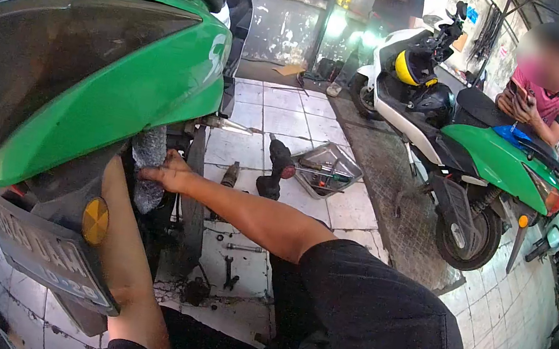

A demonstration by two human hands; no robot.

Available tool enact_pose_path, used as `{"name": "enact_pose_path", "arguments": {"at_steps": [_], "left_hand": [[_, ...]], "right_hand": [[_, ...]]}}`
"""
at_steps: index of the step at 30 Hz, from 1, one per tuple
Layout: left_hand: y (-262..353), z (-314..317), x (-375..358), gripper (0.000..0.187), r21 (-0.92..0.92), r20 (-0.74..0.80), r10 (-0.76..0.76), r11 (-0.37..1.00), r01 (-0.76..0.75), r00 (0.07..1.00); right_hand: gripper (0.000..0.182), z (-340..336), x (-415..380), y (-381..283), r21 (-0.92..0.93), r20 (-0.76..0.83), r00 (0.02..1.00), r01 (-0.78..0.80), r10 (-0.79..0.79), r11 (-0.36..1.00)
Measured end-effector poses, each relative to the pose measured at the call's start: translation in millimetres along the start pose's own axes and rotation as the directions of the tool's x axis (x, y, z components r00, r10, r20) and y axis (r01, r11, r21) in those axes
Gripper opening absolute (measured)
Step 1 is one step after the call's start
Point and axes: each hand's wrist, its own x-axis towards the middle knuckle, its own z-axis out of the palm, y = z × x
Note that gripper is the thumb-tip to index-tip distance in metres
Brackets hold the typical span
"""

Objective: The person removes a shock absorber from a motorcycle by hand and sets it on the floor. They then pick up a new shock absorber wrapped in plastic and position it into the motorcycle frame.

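A shock absorber wrapped in clear bubble wrap (150,162) stands roughly upright under the rear side panel of a green scooter (128,72). My right hand (170,171) is closed around its outer side, thumb across the wrap. My left forearm reaches up between the licence plate (51,252) and the wheel area; the hand itself is hidden behind the scooter's rear bodywork. Below, on the tiles, lie an open-ended wrench (229,272), a socket extension bar (245,248) and small loose parts. Near my right forearm sit a black power tool (276,167) and a dark cylindrical piece (231,174).
A metal tray (329,171) with screwdrivers and other tools rests on the tiles ahead. To the right stands another green and white scooter (488,159), with a yellow and black helmet (414,68) on it. Two people holding phones are beyond it.
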Motion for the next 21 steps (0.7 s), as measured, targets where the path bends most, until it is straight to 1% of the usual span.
{"name": "enact_pose_path", "arguments": {"at_steps": [1,2,3,5,6,8,9,10,12,13,14,15,16,18,20,21], "left_hand": [[0,-1,6,0.048,0.003,-0.001,0.001,1.000,-0.001,1.000],[0,-1,11,0.048,0.010,-0.002,0.002,1.000,-0.002,1.000],[-1,-3,16,0.048,0.018,-0.008,-0.001,1.000,0.001,1.000],[-2,-5,22,0.048,0.020,-0.017,0.003,1.000,-0.003,1.000],[-2,-8,27,0.048,0.019,-0.024,-0.003,1.000,0.004,1.000],[-3,-12,31,0.048,0.018,-0.035,-0.002,1.000,0.003,0.999],[-2,-13,35,0.048,0.016,-0.038,-0.001,1.000,0.001,0.999],[-2,-15,37,0.048,0.017,-0.042,0.002,1.000,-0.001,0.999],[-2,-17,37,0.048,0.019,-0.044,0.000,1.000,0.001,0.999],[-4,-18,36,0.048,0.025,-0.051,-0.003,1.000,0.005,0.999],[-5,-20,36,0.048,0.021,-0.054,0.002,1.000,-0.001,0.999],[-4,-21,35,0.048,0.018,-0.059,0.005,1.000,-0.004,0.998],[-2,-22,33,0.048,0.014,-0.061,0.010,1.000,-0.009,0.998],[1,-26,32,0.047,0.010,-0.067,0.016,1.000,-0.015,0.998],[6,-33,30,0.047,0.017,-0.074,0.023,1.000,-0.021,0.997],[3,-33,24,0.047,0.021,-0.069,0.016,1.000,-0.014,0.997]], "right_hand": [[0.042,-9,-9,-19,-0.256,0.101,0.991,0.112,-0.089,0.960],[0.040,-13,-12,-25,-0.480,0.219,0.964,0.242,-0.151,0.843],[0.040,-15,-14,-31,-0.477,0.215,0.964,0.244,-0.157,0.844],[0.031,-13,-14,-24,-0.401,0.094,0.908,0.409,-0.407,0.820],[0.031,-15,-12,-16,-0.401,0.096,0.909,0.408,-0.406,0.820],[0.030,-18,-8,-9,-0.201,0.025,0.976,0.215,-0.214,0.956],[0.030,-19,-8,-8,-0.196,0.026,0.977,0.214,-0.213,0.957],[0.039,-21,-8,-7,-0.265,0.091,0.963,0.268,-0.253,0.926],[0.049,-19,-3,-1,-0.315,0.163,0.944,0.325,-0.286,0.892],[0.055,-15,1,2,-0.089,0.072,0.990,0.124,-0.118,0.988],[0.058,-12,1,4,0.041,0.061,0.998,0.014,-0.016,0.999],[0.061,-9,1,5,0.173,0.049,0.995,-0.093,0.086,0.981],[0.056,-10,-1,0,0.150,0.039,0.998,-0.057,0.052,0.987],[0.047,-14,-7,-17,-0.042,0.054,0.998,0.039,-0.037,0.998],[0.042,-7,-11,-32,-0.210,0.103,0.993,0.071,-0.050,0.975],[0.042,-3,-11,-39,-0.263,0.119,0.992,0.062,-0.032,0.963]]}}
